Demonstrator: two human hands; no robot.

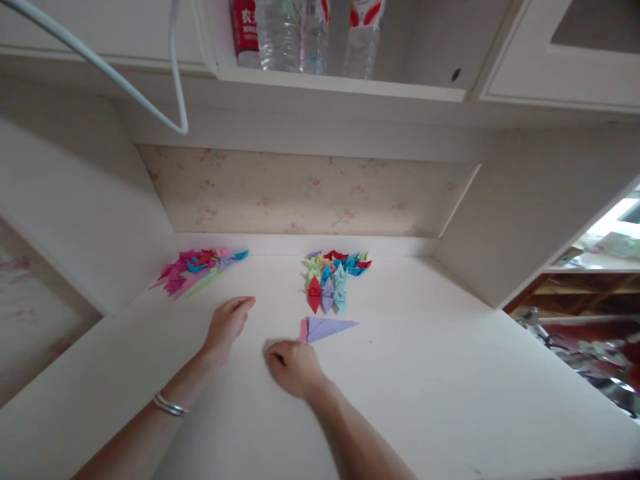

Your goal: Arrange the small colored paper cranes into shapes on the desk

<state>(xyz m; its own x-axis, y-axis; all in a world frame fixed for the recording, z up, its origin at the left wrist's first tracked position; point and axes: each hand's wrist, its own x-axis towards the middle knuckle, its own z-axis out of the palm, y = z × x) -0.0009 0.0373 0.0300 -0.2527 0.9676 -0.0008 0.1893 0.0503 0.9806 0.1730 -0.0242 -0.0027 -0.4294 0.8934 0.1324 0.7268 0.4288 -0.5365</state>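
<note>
My left hand hovers over or rests on the white tabletop, its fingers curled and pressed together with nothing visible in them. To its right, my right hand lies in a loose fist on the table, also with nothing showing inside. Just beyond its knuckles is a purple folded paper, tapering to a point on the right. A pink paper strip sits at its wide left end, close to or touching my right hand. Behind these lie several small folded paper pieces in red, blue, purple and green, grouped in rows.
A pile of pink, red, blue and green folded papers lies at the back left. Overhead, a shelf holds several plastic bottles, and a white cable hangs down. Side panels flank the white tabletop.
</note>
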